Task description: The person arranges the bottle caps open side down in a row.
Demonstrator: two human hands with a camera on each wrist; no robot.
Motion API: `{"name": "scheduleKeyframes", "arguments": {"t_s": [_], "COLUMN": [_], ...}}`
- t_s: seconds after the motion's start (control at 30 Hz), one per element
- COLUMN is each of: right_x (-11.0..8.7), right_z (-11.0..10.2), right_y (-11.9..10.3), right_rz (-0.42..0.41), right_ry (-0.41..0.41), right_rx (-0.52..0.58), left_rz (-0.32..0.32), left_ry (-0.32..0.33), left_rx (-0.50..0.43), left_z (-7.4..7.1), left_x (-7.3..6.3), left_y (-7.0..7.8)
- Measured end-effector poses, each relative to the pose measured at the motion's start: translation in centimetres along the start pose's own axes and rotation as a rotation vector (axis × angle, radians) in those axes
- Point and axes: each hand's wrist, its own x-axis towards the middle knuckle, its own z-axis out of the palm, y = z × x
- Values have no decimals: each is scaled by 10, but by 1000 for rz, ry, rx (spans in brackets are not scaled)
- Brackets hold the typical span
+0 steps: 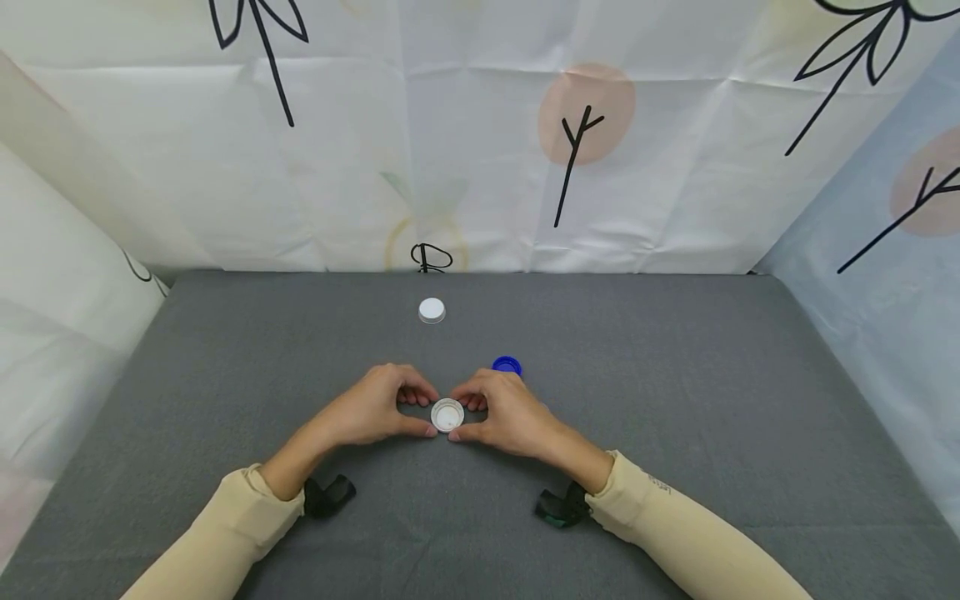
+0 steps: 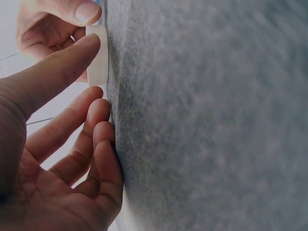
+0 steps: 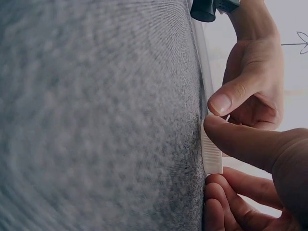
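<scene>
Pinching an upturned white cap [image 1: 447, 415] from nine and three o'clock, left hand [image 1: 375, 408] and right hand [image 1: 516, 413] probably steady it between them. A blue cap [image 1: 507, 365] lies toward two.

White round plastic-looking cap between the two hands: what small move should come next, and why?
Probably the left hand and right hand should release the white round plastic-looking cap: it is pinched from both sides yet looks flat on the grey cloth, open side up, so it seems stable unheld.

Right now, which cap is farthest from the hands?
The rear white cap, alone; the front white cap is between left hand and right hand, the blue cap just beyond the latter.
</scene>
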Motion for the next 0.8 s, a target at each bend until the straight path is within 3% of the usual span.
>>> {"name": "scheduleKeyframes", "arguments": {"t_s": [0.23, 0.43, 0.8], "right_x": [0, -3, -10], "right_z": [0, -8, -51], "right_y": [-1, -1, -1], "right_rz": [-7, -19, -57], "right_ry": [8, 41, 138], "right_rx": [1, 64, 163], "left_rz": [19, 29, 47], "left_ry": [3, 22, 106], "left_rx": [-6, -36, -50], "left_z": [2, 1, -15], "left_x": [-1, 2, 24], "left_y": [1, 8, 45]}}
